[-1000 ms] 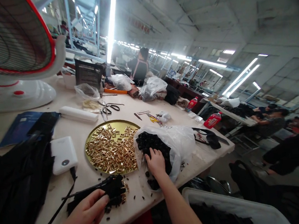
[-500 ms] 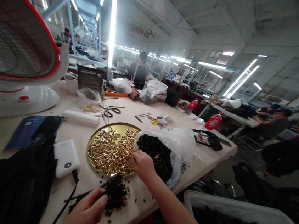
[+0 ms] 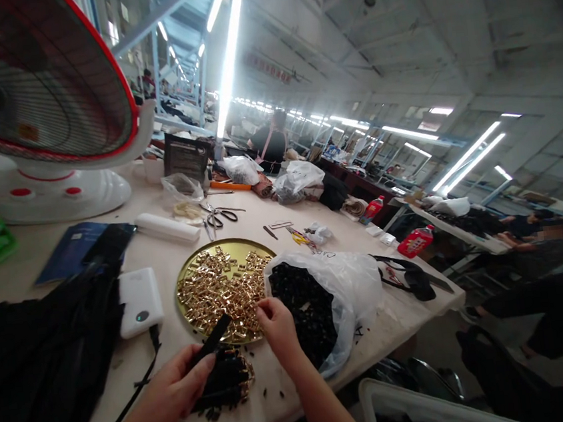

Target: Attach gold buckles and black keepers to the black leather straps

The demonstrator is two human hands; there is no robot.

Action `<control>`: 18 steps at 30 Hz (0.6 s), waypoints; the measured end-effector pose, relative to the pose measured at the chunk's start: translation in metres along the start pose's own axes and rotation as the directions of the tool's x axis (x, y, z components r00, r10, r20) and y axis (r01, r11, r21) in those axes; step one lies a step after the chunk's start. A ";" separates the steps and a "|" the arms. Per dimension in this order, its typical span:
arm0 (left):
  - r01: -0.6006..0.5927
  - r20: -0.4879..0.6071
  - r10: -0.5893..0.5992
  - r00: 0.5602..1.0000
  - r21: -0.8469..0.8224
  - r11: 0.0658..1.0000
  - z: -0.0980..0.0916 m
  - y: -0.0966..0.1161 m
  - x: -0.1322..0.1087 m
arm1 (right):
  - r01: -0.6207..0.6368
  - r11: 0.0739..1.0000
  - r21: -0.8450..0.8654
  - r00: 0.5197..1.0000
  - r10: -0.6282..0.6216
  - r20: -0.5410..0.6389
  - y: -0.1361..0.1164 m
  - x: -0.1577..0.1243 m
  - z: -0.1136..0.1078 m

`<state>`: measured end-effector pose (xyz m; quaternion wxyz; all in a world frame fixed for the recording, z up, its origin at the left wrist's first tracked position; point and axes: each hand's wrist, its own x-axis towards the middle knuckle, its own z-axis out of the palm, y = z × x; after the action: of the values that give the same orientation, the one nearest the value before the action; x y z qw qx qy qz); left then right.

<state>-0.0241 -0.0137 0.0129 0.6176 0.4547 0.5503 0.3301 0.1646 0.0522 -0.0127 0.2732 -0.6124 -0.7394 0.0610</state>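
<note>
My left hand (image 3: pixel 186 379) pinches a flat black strap (image 3: pixel 218 333) between thumb and fingers, its free end pointing toward the round gold tray (image 3: pixel 239 250). Small gold metal buckles (image 3: pixel 214 292) are heaped on that tray. At the tray's near right edge, my right hand (image 3: pixel 280 330) is closed in a pinch; what sits between its fingertips is too small to make out. Beside it, an open white plastic bag (image 3: pixel 352 281) is full of small black pieces (image 3: pixel 300 293). Under and beyond my left hand lies a bundle of black straps (image 3: pixel 223 381) with gold buckles at their ends.
A white fan (image 3: pixel 72 186) with a red rim stands at the left, near black fabric (image 3: pixel 40 357) and a white power bank (image 3: pixel 140 303) with a cable. Black scissors (image 3: pixel 222 216) lie behind the tray. A white bin (image 3: pixel 423 411) stands below the table's right edge.
My left hand has lifted a single black strap above the bundle and turned it toward the tray. My right hand stays pinched by the tray's edge. The whole view has shifted slightly.
</note>
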 end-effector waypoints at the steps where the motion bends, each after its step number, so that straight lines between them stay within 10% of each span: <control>1: -0.002 0.001 0.002 1.000 -0.018 1.000 0.001 0.004 0.002 | 0.008 0.998 0.068 1.000 -0.008 0.005 -0.008 -0.008 -0.004; 8: -0.010 0.054 0.023 0.998 -0.234 0.972 0.010 0.021 -0.007 | 0.282 0.888 0.363 0.958 -0.241 -0.155 -0.055 -0.058 -0.020; 11: 0.040 0.076 -0.025 0.997 -0.199 0.979 0.008 0.015 -0.009 | 0.101 0.753 0.651 0.995 -0.060 -0.084 -0.061 -0.065 -0.015; 14: 0.027 0.070 -0.022 0.997 -0.075 0.997 0.005 0.010 -0.008 | -0.220 0.417 0.882 0.975 0.128 0.183 -0.063 -0.066 -0.011; 18: 0.034 0.085 -0.045 0.995 0.117 0.992 0.003 0.008 -0.004 | -0.356 0.238 0.904 0.934 0.090 0.345 -0.060 -0.066 -0.014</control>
<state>-0.0206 -0.0149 0.0213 0.6200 0.4927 0.5500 0.2652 0.1258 -0.0271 0.0026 0.4899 -0.4121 -0.4817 0.5985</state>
